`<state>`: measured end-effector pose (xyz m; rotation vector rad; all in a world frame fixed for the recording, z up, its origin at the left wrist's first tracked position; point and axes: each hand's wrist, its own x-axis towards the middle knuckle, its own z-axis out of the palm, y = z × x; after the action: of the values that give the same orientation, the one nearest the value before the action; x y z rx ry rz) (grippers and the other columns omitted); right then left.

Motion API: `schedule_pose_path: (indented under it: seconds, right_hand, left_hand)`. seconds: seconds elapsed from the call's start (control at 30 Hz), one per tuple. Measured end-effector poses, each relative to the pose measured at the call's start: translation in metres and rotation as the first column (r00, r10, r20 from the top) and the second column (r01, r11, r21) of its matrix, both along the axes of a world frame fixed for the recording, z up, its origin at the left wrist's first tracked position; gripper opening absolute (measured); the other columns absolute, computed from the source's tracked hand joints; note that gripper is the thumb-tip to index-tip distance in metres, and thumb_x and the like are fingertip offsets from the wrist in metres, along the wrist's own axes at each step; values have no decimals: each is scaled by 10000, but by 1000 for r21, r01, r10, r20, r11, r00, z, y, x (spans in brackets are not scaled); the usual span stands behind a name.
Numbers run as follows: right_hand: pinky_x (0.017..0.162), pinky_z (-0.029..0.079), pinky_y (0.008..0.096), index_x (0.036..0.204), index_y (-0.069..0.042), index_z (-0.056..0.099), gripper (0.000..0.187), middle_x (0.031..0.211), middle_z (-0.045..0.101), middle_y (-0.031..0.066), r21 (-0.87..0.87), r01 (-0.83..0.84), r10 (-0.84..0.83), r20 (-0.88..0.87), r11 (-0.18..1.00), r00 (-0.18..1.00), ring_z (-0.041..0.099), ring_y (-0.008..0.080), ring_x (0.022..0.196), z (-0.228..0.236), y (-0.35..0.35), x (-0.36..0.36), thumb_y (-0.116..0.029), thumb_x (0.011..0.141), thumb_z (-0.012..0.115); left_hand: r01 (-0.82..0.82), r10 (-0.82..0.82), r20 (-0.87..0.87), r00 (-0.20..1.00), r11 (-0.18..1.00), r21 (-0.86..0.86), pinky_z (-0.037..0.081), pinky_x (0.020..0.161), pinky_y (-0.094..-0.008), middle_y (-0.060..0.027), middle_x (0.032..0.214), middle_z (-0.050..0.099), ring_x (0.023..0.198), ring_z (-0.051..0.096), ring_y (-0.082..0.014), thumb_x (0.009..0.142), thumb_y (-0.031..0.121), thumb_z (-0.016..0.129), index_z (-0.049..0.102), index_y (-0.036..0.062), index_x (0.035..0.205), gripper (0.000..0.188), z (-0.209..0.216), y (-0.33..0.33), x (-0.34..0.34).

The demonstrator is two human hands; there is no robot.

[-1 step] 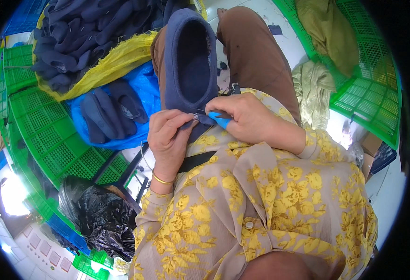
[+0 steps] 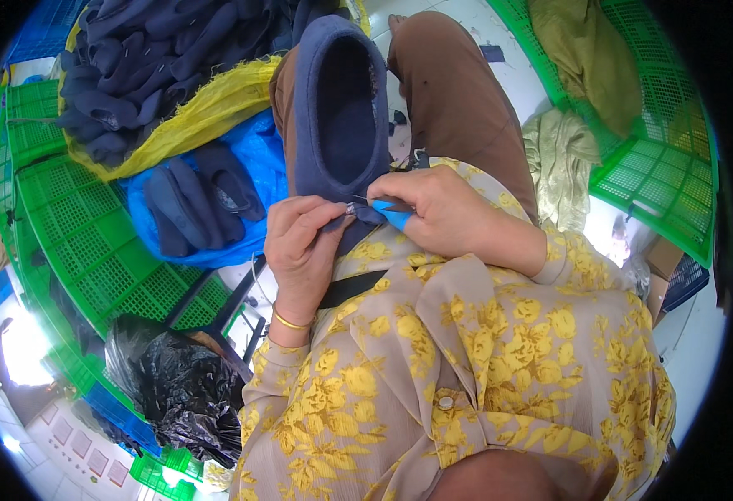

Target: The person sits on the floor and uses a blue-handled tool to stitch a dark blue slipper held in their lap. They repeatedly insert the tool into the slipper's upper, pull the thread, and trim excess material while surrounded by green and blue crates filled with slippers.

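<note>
A navy-blue fabric slipper (image 2: 345, 117) lies sole down along my left thigh, its opening facing up and its heel toward me. At the heel end, my left hand (image 2: 299, 242) pinches a small fold of dark fabric with a pale, shiny bit showing at the fingertips. Close beside it, my right hand (image 2: 450, 209) is closed round a small dark pointed tool (image 2: 396, 206), whose exact kind I cannot make out. A bright blue wrap (image 2: 397, 220) covers part of a right-hand finger. The fingertips of both hands nearly meet just below the slipper's heel.
At the upper left, a yellow-edged sack (image 2: 191, 117) is heaped with navy slippers (image 2: 132, 67). Several more slippers (image 2: 187, 204) rest on a blue plastic bag (image 2: 253, 150). Green perforated crates (image 2: 82, 234) stand on both sides. A black plastic bag (image 2: 174, 384) is at lower left.
</note>
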<state>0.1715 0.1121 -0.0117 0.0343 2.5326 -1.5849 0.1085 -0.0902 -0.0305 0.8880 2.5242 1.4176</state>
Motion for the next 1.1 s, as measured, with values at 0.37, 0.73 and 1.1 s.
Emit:
schedule_pose_path:
  seconds: [0.37, 0.73, 1.1]
  right_hand:
    - [701, 508, 443, 1002, -98, 674, 310, 826, 667, 174, 119, -67, 65, 27, 991, 998, 645, 366, 773, -4, 3, -15, -21, 714, 590]
    - [692, 502, 408, 1013, -106, 645, 310, 833, 663, 165, -94, -90, 84, -57, 991, 995, 644, 367, 807, -23, 6, -15, 40, 762, 539]
    - [606, 485, 475, 1087, -114, 503, 279, 731, 652, 171, 157, -170, 171, 5, 973, 985, 647, 388, 706, -4, -13, -28, -27, 825, 548]
  left_hand:
    - [-2, 2, 21, 1000, 1000, 14, 464, 727, -319, -47, 831, 638, 830, 575, -234, 644, -25, 780, 712, 72, 839, 229, 2, 1, 1]
    - [-23, 23, -21, 1000, 1000, 17, 451, 688, -269, -36, 820, 669, 794, 582, -174, 645, -39, 795, 731, 53, 841, 226, 0, 0, 3]
    - [-44, 45, -114, 992, 999, 11, 490, 708, -299, -73, 827, 683, 782, 621, -230, 662, -41, 776, 710, 34, 837, 202, -2, 2, 9]
